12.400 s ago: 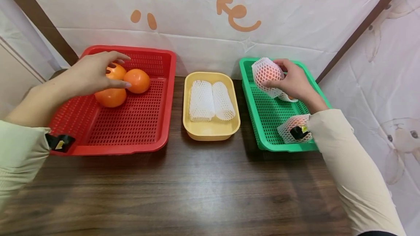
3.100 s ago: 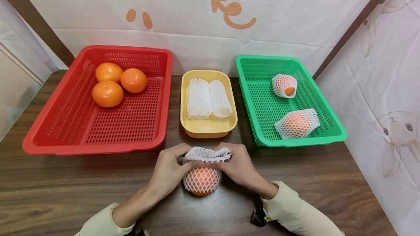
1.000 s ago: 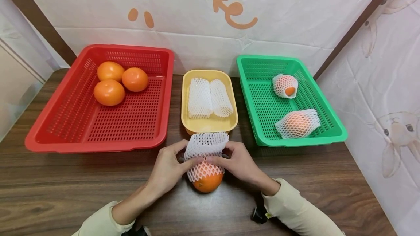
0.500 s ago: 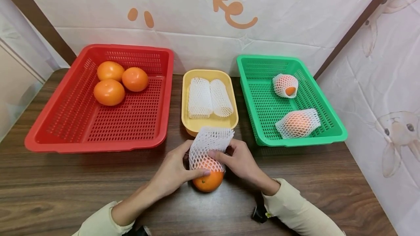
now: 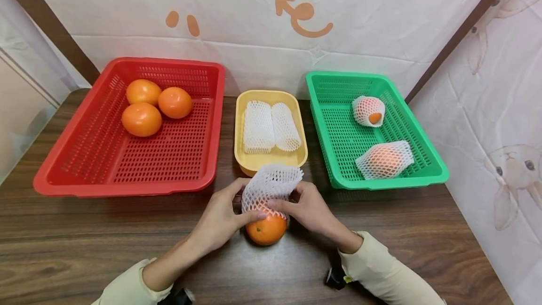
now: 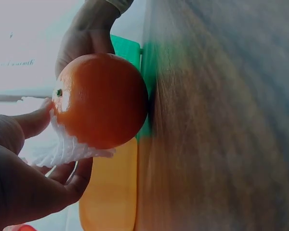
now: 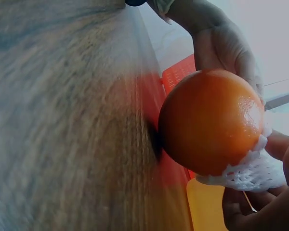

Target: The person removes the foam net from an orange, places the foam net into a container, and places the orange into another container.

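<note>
An orange (image 5: 267,232) sits on the table in front of me, its near side bare and its far side inside a white foam fruit net (image 5: 273,185). The net's far end stands up loose toward the yellow tray. My left hand (image 5: 220,218) holds the net from the left, thumb at its edge against the orange. From the right, my right hand (image 5: 311,211) pinches the net, thumb on top. In the left wrist view, the orange (image 6: 103,101) shows its green stem spot, and the net (image 6: 62,149) lies between thumb and fingers. The right wrist view shows the net (image 7: 250,175) partly over the orange.
A red basket (image 5: 169,164) at left holds three bare oranges (image 5: 141,119). Behind my hands, a yellow tray (image 5: 271,160) holds two foam nets (image 5: 259,126). At right, a green basket (image 5: 343,140) contains two netted oranges (image 5: 384,160). A printed cloth hangs behind.
Earlier my right hand held a netted orange over the green basket, my left hovering over the red one. Since then both hands came to this orange; lately its net shifted away, baring more orange.
</note>
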### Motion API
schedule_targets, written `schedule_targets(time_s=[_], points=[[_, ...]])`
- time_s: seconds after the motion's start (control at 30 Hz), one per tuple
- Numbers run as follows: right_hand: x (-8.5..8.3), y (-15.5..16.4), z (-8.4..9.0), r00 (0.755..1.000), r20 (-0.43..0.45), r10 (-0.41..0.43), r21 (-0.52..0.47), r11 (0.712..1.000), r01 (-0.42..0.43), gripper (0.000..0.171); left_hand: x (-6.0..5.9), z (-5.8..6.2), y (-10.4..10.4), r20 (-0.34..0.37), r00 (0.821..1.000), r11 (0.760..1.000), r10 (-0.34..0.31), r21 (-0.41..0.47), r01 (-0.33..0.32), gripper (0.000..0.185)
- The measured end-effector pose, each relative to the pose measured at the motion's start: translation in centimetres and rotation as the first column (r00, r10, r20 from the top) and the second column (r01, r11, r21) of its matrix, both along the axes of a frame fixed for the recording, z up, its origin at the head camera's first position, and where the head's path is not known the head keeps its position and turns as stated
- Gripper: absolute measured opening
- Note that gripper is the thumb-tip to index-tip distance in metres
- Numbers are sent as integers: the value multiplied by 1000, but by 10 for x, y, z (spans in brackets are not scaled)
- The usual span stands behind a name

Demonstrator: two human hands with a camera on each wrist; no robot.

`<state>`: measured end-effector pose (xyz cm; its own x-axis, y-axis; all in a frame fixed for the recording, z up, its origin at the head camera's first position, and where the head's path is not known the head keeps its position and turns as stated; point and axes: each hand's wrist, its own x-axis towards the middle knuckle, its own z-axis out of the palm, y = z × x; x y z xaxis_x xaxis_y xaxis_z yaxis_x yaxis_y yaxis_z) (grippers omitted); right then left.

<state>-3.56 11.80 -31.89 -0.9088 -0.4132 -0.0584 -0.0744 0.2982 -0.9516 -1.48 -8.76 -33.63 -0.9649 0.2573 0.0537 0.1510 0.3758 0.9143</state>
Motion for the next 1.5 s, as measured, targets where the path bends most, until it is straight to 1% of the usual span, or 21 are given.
schedule_targets(time_s=[0.23, 0.4, 0.5, 0.6, 0.7, 0.73, 0.77, 0.8, 0.87, 0.9, 0.93, 0.97, 1.0, 1.03, 1.07, 1.13, 1.2, 1.23, 1.3, 1.4, 1.5], points=[[1, -1, 1, 999, -21, -26, -76, 997, 24, 27, 0, 0, 1, 43, 999, 1000, -12, 14, 11, 56], [4, -3, -1, 999, -16, -36, -28, 999, 35, 25, 2, -1, 2, 48, 999, 1000, -9, -29, 11, 52], [6, -3, -2, 999, -9, -34, -4, 999, 34, 23, 2, -2, 3, 50, 999, 998, -13, -55, 15, 54], [5, -3, -2, 999, -25, -45, -18, 999, 44, 23, 2, 0, 3, 68, 997, 998, -27, -47, 30, 55], [1, -1, -10, 996, -49, -73, -39, 997, 71, 22, 4, 6, 2, 69, 997, 997, -27, -73, 32, 56], [-1, 1, -13, 995, -60, -83, -44, 996, 80, 22, 5, 9, 2, 60, 998, 996, -32, -84, 37, 57], [-3, 2, -16, 993, -65, -94, -47, 995, 91, 23, 8, 12, 2, 40, 999, 992, -28, -120, 32, 59], [-4, 3, -19, 992, -69, -101, -52, 994, 98, 23, 12, 16, 2, 9, 1000, 985, -25, -168, 26, 62], [-7, 6, -22, 990, -77, -118, -61, 992, 114, 23, 25, 23, 3, -84, 995, 965, -46, -262, 22, 70], [-8, 7, -21, 988, -84, -127, -68, 990, 121, 24, 31, 27, 4, -130, 989, 952, -66, -305, 24, 74], [-9, 9, -20, 987, -91, -136, -74, 989, 129, 24, 38, 31, 5, -178, 979, 940, -100, -339, 35, 79], [-10, 10, -18, 985, -97, -143, -83, 987, 136, 24, 44, 34, 6, -210, 967, 928, -144, -369, 58, 82], [-11, 12, -16, 983, -104, -151, -94, 986, 141, 24, 48, 36, 7, -235, 950, 915, -207, -389, 104, 86], [-11, 13, -15, 981, -109, -159, -103, 984, 148, 24, 52, 38, 8, -239, 930, 900, -278, -402, 166, 88], [-12, 14, -13, 980, -111, -166, -114, 982, 154, 24, 53, 38, 10, -228, 911, 882, -343, -412, 229, 90], [-12, 17, -10, 977, -113, -179, -128, 978, 165, 25, 53, 36, 13, -196, 864, 829, -464, -439, 346, 89], [-13, 19, -9, 976, -106, -189, -140, 975, 173, 27, 52, 32, 15, -159, 830, 780, -534, -471, 411, 87], [-13, 19, -9, 976, -100, -192, -147, 973, 176, 28, 51, 29, 16, -149, 823, 765, -549, -485, 422, 86], [-14, 20, -8, 976, -91, -196, -155, 971, 180, 29, 48, 23, 17, -145, 818, 757, -556, -496, 426, 81], [-15, 21, -8, 977, -82, -195, -173, 969, 179, 30, 45, 16, 18, -137, 830, 774, -541, -466, 428, 73], [-16, 21, -6, 977, -80, -200, -188, 965, 182, 30, 43, 12, 17, -132, 840, 791, -526, -440, 426, 72]])
